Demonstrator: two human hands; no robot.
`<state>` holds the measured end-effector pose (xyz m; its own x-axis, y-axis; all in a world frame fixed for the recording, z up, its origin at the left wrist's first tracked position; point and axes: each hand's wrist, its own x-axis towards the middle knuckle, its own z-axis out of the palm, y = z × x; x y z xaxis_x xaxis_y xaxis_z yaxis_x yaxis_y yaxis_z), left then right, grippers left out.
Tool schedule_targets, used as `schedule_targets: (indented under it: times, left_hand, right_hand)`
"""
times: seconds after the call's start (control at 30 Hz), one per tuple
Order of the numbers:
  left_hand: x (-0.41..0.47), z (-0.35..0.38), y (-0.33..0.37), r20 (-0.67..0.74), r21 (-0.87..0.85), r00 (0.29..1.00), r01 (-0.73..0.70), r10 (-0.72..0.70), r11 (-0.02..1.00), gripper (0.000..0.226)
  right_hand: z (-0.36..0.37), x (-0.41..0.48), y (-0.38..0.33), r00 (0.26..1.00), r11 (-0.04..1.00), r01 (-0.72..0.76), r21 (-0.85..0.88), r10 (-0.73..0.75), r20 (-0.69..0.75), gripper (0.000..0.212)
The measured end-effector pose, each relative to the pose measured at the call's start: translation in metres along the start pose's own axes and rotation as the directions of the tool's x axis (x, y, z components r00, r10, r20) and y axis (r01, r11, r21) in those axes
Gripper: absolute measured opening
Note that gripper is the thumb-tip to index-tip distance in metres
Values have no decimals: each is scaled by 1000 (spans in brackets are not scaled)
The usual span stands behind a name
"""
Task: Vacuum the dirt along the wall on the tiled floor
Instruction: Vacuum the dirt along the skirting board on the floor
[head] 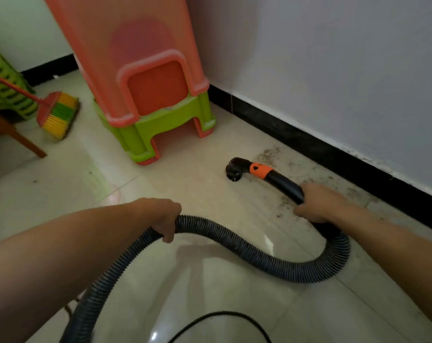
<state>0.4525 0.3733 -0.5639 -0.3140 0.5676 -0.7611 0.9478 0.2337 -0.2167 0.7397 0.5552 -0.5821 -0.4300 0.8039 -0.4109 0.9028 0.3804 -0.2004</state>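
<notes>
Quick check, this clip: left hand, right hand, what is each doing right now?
Left hand: grips the ribbed vacuum hose.
Right hand: grips the black vacuum handle tube behind the nozzle.

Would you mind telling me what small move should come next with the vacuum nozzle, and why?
Probably the right hand, gripping the wand, should swing the nozzle toward the baseboard: the nozzle sits on cleaner tile, while the dirt lies beside it along the wall. The left hand holds the hose.
</notes>
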Motion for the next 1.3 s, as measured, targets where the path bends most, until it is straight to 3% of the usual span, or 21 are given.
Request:
schedule_targets:
  times: [0.1,0.27,0.4,0.57,0.73,1.0,1.1,1.17,1.23,1.3]
  left_hand:
    - [-6,-19,2,-81,24,997,17,-15,1000,50]
    - [5,-28,21,-69,88,997,-12,18,996,46]
    - [16,-45,32,-108,47,993,-33,38,998,46]
    - [29,-49,43,-118,8,992,-54,55,999,43]
    - [33,-56,29,-154,-82,988,-32,19,996,42]
    - [34,-59,26,-71,-155,997,-43,32,987,43]
    - [32,-71,17,-28,-243,999,-38,32,969,39]
    - [35,-78,15,-12,-283,999,-54,53,957,36]
    - [39,-82,19,-6,-265,997,-72,74,961,35]
    - [41,-83,28,-12,-202,996,-86,85,976,36]
  right_hand:
    - [-1,-3,-17,995,998,21,-65,-28,-97,38]
    - [16,-24,-21,968,956,158,-247,-199,-152,36]
    - [11,-20,0,974,987,-28,-157,-8,-227,34]
    - [-2,2,-9,964,973,-8,-232,-54,-260,30]
    - [-16,31,1,956,987,-138,-78,112,-271,35]
    - [-30,54,0,957,966,-209,-152,170,-235,39]
    - [-41,51,22,960,968,-239,-71,224,-169,38]
    - [-51,43,48,951,955,-287,75,293,-101,37]
    - [-53,33,74,935,909,-326,260,350,-51,37]
    - [-37,21,83,928,877,-343,337,372,-22,37]
